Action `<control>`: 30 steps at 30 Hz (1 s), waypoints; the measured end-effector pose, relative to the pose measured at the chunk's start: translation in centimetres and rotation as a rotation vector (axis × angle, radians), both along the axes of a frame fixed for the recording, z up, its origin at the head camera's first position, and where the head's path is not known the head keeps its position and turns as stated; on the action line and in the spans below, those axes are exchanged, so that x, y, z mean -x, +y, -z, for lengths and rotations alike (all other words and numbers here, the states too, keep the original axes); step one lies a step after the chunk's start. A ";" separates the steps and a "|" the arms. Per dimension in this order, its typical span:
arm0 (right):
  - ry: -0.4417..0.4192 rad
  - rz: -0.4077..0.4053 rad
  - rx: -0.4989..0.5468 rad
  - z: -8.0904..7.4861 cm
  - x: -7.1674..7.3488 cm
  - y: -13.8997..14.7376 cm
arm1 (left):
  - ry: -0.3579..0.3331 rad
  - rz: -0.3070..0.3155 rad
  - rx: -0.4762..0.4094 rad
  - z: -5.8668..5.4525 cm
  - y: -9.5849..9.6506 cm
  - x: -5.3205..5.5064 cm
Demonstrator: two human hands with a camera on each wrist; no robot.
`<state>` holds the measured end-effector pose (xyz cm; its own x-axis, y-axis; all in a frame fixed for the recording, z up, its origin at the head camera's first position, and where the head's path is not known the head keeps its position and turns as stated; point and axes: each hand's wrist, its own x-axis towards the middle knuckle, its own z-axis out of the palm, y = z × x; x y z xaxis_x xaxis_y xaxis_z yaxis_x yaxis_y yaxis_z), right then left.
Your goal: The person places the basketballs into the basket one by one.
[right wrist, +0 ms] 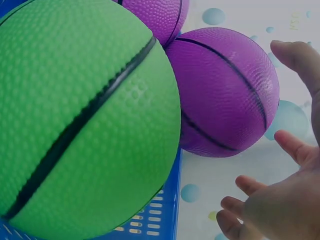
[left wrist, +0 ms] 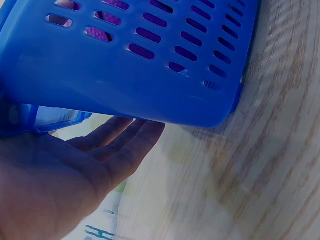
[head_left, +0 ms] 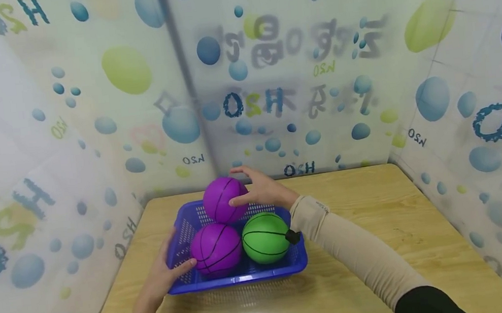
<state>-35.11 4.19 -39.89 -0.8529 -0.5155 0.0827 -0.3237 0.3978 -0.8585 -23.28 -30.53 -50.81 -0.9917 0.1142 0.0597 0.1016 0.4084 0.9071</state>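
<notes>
A blue plastic basket with slotted walls holds two purple balls and a green ball, all with black seam lines. One purple ball sits at the front left; the other purple ball is higher, at the back. My left hand is at the basket's left side, its fingers extended along the outside and its thumb over the rim by the front purple ball. My right hand is spread beside the back purple ball; the right wrist view shows a gap between the fingers and that ball.
The basket stands on a wooden table. Pale curtains printed with blue and green dots and letters surround the table at the back and both sides.
</notes>
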 end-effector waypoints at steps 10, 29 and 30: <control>-0.031 0.045 0.026 -0.7 -0.2 0.6 | -0.001 0.013 0.002 -0.1 -0.1 0.5; 0.081 0.129 -0.056 -1.1 0.2 4.3 | 0.021 0.042 0.124 -1.5 -1.2 1.4; 0.089 0.132 -0.067 -1.0 0.1 4.8 | 0.027 0.042 0.126 -1.7 -1.2 1.6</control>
